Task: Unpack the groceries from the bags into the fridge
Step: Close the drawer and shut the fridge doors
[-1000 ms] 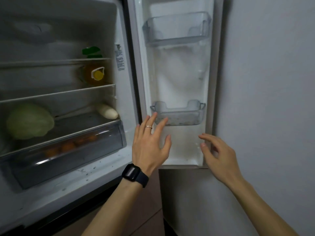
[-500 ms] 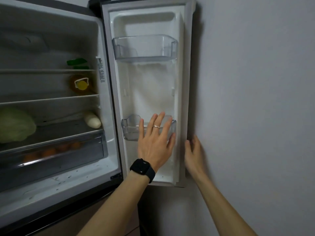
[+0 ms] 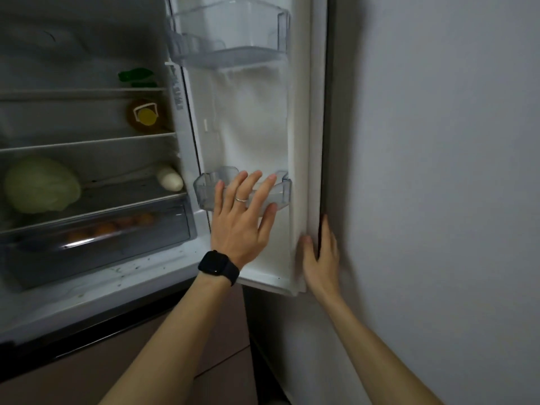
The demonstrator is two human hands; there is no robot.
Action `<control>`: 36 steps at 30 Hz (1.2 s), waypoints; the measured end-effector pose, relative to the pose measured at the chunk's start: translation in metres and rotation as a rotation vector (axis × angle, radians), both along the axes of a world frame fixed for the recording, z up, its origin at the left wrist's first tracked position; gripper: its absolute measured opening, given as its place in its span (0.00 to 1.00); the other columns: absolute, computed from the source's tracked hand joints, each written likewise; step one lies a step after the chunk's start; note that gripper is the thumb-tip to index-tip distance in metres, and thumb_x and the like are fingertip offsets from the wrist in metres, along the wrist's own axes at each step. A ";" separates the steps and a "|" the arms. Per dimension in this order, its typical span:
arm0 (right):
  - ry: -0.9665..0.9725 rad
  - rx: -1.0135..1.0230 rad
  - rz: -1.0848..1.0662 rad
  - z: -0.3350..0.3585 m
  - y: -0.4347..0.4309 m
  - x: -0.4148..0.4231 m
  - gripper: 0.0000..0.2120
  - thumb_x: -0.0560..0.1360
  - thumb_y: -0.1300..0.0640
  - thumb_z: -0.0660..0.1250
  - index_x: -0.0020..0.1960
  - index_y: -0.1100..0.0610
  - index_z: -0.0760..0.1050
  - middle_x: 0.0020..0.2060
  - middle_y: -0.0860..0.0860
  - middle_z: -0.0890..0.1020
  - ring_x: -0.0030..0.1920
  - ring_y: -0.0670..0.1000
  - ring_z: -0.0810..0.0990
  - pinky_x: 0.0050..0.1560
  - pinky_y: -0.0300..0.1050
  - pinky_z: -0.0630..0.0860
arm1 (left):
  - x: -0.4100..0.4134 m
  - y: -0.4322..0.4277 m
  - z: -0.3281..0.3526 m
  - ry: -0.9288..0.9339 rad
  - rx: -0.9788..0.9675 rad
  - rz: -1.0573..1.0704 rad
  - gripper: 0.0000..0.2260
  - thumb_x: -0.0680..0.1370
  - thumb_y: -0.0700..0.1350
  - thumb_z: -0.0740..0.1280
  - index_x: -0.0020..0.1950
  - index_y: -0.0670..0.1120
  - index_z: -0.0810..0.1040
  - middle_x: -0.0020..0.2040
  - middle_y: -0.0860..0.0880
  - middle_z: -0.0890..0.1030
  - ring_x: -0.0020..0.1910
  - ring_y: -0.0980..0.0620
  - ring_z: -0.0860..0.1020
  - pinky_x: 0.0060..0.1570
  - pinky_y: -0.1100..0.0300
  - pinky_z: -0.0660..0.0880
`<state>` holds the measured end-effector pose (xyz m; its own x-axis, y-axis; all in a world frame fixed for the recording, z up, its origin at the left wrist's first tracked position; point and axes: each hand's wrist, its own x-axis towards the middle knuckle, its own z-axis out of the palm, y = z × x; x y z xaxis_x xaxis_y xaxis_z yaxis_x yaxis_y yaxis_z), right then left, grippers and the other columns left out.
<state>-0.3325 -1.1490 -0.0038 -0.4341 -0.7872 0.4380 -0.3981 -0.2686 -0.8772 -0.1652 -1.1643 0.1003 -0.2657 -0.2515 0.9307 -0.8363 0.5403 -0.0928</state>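
- The fridge (image 3: 131, 279) stands open on the left, and its fridge door (image 3: 251, 127) is swung out until its outer edge lies close against the grey wall (image 3: 438, 171), with only a narrow dark gap between them.
- The right hand (image 3: 320, 258) is at that outer edge, low on the door. Its thumb lies on the white inner seal and its fingers (image 3: 328, 229) run up the dark outer side, in the gap by the wall, so the edge is pinched between them (the hand is a little blurred).
- The left hand (image 3: 242, 220) has straight, spread fingers laid flat over the front of the lower door bin (image 3: 204, 191). It wears a ring (image 3: 242, 199) and a black watch (image 3: 217, 266).
- There is open room in front of the shelves and below the door's bottom corner, above the brown cabinet (image 3: 146, 361).
- The lower door bin is clear plastic, and I cannot tell what it holds.
- The upper door bin (image 3: 228, 51) shows only the white door lining through it.
- On the shelves, a green item (image 3: 137, 76) sits at the right end of the top one and a yellow-capped bottle (image 3: 146, 115) lies below it.
- A pale cabbage (image 3: 41, 184) is at the left of the lowest shelf and a white radish (image 3: 169, 178) at its right end.
- The crisper drawer (image 3: 102, 252) holds orange fruit (image 3: 105, 229), seen dimly through its front.
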 end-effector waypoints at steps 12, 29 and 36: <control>0.048 -0.003 0.324 -0.024 0.066 0.066 0.45 0.69 0.30 0.69 0.79 0.37 0.50 0.76 0.41 0.61 0.75 0.43 0.60 0.75 0.54 0.63 | 0.141 0.039 -0.010 0.359 0.230 -0.042 0.22 0.82 0.51 0.54 0.77 0.57 0.60 0.79 0.52 0.59 0.74 0.54 0.63 0.56 0.57 0.75; 0.749 -0.140 0.324 -0.035 0.033 0.234 0.49 0.76 0.27 0.52 0.80 0.54 0.30 0.79 0.55 0.33 0.79 0.56 0.34 0.78 0.59 0.43 | 0.186 0.077 0.007 -0.095 0.107 0.452 0.36 0.78 0.62 0.60 0.80 0.53 0.48 0.80 0.50 0.42 0.80 0.46 0.46 0.75 0.36 0.49; 0.993 -0.200 0.340 -0.024 -0.015 0.248 0.53 0.70 0.22 0.57 0.82 0.51 0.43 0.80 0.60 0.40 0.80 0.62 0.39 0.76 0.63 0.41 | 0.239 0.033 -0.014 -0.259 0.106 0.644 0.31 0.80 0.54 0.62 0.81 0.52 0.55 0.81 0.51 0.51 0.80 0.46 0.48 0.77 0.41 0.48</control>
<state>-0.0840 -1.1644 -0.0281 0.4172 -0.6744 0.6093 -0.7872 -0.6031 -0.1286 0.0741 -1.1310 0.0867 -0.2436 -0.5196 0.8190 -0.9510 -0.0376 -0.3067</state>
